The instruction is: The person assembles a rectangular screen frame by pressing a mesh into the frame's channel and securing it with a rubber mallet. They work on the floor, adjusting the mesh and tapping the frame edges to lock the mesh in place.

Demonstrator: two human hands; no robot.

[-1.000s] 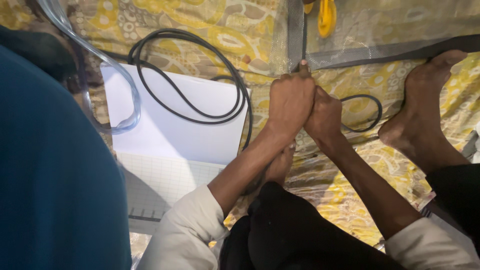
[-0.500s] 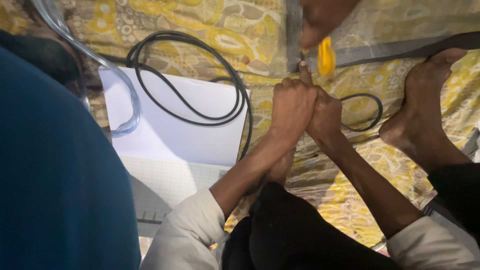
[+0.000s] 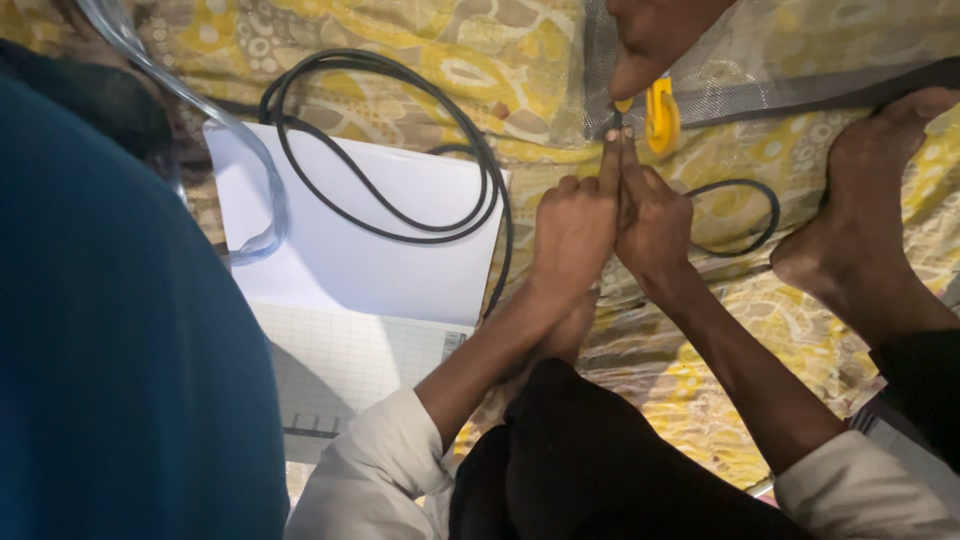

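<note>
A second ago no other person's hand was in sight over the patterned cloth; half a second ago one had come in from the top edge, and now that other person's hand [image 3: 655,40] has dropped lower, its fingertip nearly touching the tips of the two hands below; the yellow-handled tool [image 3: 661,115], which lay alone higher up on the grey mesh, now hangs just under that hand, close beside the wearer's fingertips; the left hand [image 3: 572,228] and right hand [image 3: 655,222], earlier bunched as fists pressed together, now each stretch a forefinger straight up, side by side, pinching the thin black cable end [image 3: 618,122] between them.
</note>
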